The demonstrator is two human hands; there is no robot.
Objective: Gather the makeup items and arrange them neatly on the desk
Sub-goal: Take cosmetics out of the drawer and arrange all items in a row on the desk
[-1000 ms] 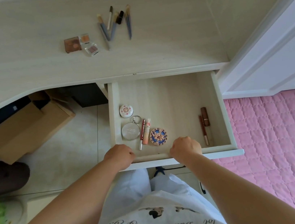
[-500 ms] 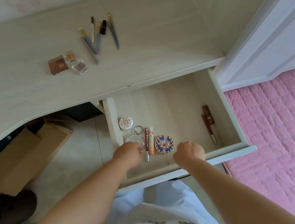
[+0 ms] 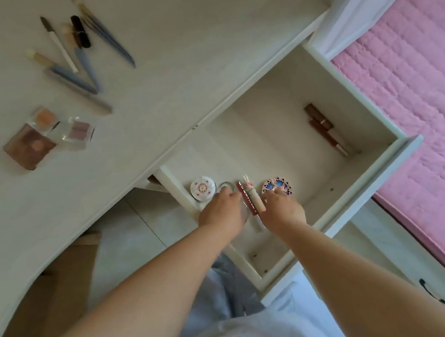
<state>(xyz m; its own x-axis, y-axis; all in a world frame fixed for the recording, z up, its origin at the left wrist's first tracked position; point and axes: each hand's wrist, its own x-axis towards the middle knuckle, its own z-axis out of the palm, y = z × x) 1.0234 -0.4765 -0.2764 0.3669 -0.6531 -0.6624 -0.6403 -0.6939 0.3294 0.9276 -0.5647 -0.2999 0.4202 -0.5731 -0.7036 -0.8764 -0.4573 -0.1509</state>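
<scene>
The desk's drawer (image 3: pixel 361 97) stands open. My left hand (image 3: pixel 222 214) is curled over a round silver compact (image 3: pixel 245 211), of which only an edge shows. My right hand (image 3: pixel 282 208) has its fingertips on the near edge of a blue-patterned round compact (image 3: pixel 275 185); I cannot tell whether it grips it. Between the hands lie a red tube (image 3: pixel 245 198) and a bunny-topped stick (image 3: pixel 254 195). A white floral compact (image 3: pixel 202 188) and a key ring (image 3: pixel 225 186) lie to the left. Brown lip tubes (image 3: pixel 324 128) sit at the drawer's right. On the desk (image 3: pixel 186 59) lie several brushes (image 3: pixel 79 54) and eyeshadow palettes (image 3: pixel 33 146).
A cardboard box (image 3: pixel 47 293) stands under the desk on the tiled floor. A pink quilt (image 3: pixel 422 111) covers the bed on the right, beside a white door frame (image 3: pixel 358 3). A lower drawer with a dark handle (image 3: pixel 432 291) is below.
Both hands left the drawer's front edge and reached inside: the left onto the silver compact, the right onto the blue-patterned one. The view has tilted and moved closer.
</scene>
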